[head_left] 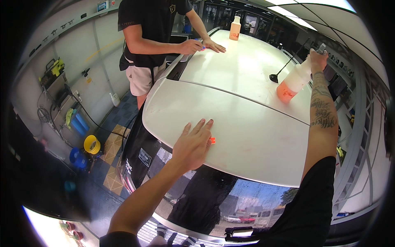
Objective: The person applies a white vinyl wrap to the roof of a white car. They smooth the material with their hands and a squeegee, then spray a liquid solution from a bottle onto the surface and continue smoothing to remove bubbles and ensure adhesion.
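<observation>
My left hand (194,144) lies with fingers stretched out on the white rear spoiler panel (255,140) of a car. Held at its thumb side is a small orange piece (212,140), mostly hidden by the hand, so its exact kind is unclear. Raised over the right side of the roof, my right hand (318,60) grips the head of a spray bottle (293,84). The bottle is translucent, tilted, and has reddish-orange liquid in its lower part. A black antenna (275,77) rises from the roof next to it.
Across the roof (230,61), another person (154,37) leans in, one hand flat and the other around a small item. A second bottle (235,29) stands at the far end. Yellow (92,144) and blue (77,157) buckets stand on the left floor. A grey metal frame (349,173) borders the right.
</observation>
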